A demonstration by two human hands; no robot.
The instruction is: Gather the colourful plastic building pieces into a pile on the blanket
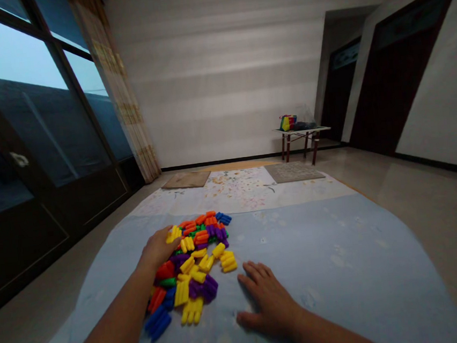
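While your left hand (158, 248) rests curled on the pile of blocks (193, 266), whether it pinches one I cannot tell; your right hand (267, 297) lies spread flat on the blue sheet (335, 269) just right of it. A careless sweep could scatter blocks onto the floor (425, 195).

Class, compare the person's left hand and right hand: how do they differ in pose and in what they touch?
The left hand reaches into the pile of coloured blocks and touches them; the right hand lies beside the pile, touching only the blue sheet. The left hand's fingers curl over a yellow block; the right hand's fingers are spread flat. Both are bare and palm-down.
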